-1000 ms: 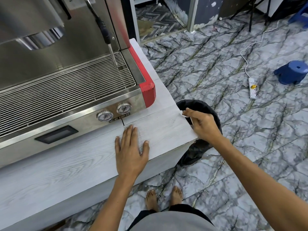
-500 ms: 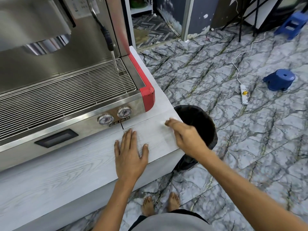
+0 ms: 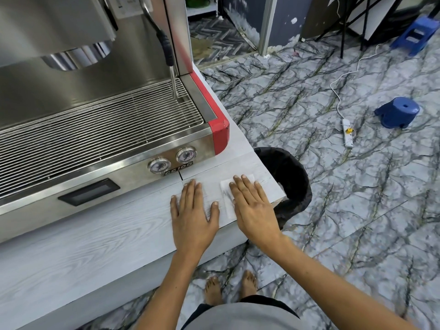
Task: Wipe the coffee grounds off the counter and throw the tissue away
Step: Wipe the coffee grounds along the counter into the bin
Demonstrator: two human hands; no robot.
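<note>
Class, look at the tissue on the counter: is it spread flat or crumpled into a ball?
Spread flat. The tissue lies as a thin white sheet on the counter, with the right hand pressing it down, fingers straight.

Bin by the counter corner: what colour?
Black, lined with a black bag; head view.

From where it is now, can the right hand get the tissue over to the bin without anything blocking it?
Probably yes. The right hand lies flat on the tissue near the counter corner, and the black bin stands open just past that edge. Nothing lies between them.
</note>
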